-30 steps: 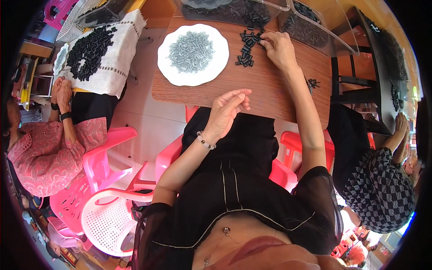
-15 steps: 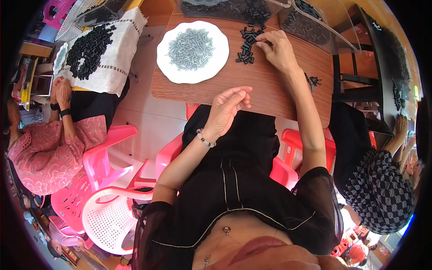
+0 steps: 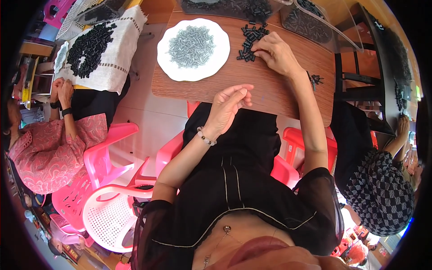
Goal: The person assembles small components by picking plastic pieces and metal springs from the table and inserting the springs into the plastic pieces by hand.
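Note:
My right hand point(image 3: 275, 53) is at the edge of a loose pile of small black cylinders point(image 3: 248, 40) on the brown wooden table. Its thumb and forefinger pinch at one of these cylinders. Over the table's near edge hangs my left hand point(image 3: 228, 107), thumb pressed to the forefinger and the other fingers curled. Whatever it may hold is hidden. A white scalloped plate point(image 3: 168, 67) heaped with small clear tubes point(image 3: 191, 46) stands left of the black pile. Close to my right forearm lies a small group of thin black pieces point(image 3: 316, 81).
Clear plastic boxes point(image 3: 310, 29) with black pieces line the table's far side. At the left, a co-worker's hands point(image 3: 62, 92) rest beside a cloth-covered table point(image 3: 118, 67) with a black heap point(image 3: 92, 49). Another person's hand point(image 3: 402, 125) is at the right. Pink chairs point(image 3: 110, 213) stand around.
My right hand has shifted slightly left and down, its fingertips now against the black pile's edge. The left hand stays in place.

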The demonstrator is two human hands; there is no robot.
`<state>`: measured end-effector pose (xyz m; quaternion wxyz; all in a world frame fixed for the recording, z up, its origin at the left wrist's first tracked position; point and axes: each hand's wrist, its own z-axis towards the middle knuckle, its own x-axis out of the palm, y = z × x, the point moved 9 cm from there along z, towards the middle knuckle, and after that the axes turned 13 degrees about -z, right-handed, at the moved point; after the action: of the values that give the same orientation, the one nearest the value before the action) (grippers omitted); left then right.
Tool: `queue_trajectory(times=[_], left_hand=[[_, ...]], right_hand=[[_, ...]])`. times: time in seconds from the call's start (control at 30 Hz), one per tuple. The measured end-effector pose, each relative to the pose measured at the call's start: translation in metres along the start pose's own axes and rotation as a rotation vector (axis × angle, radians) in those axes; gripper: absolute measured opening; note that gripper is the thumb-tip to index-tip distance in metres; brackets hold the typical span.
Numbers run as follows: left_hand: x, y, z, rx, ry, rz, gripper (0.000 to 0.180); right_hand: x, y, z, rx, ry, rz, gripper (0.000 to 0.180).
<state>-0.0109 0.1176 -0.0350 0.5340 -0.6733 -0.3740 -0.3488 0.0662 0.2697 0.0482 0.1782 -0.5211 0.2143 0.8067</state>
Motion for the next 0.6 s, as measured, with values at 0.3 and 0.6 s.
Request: queue_trajectory(times=[0.3,0.6], left_hand=[[0.000,0.001,0.001,0.002,-0.018,-0.014,0.027],[0.009,0.001,-0.001,-0.178,-0.146,-0.209,0.033]], right_hand=[[-0.005,-0.002,-0.005,0.050,0.001,0.002,0.010],[-0.055,0.065,-0.022,-0.060,-0.068,0.309,0.014]])
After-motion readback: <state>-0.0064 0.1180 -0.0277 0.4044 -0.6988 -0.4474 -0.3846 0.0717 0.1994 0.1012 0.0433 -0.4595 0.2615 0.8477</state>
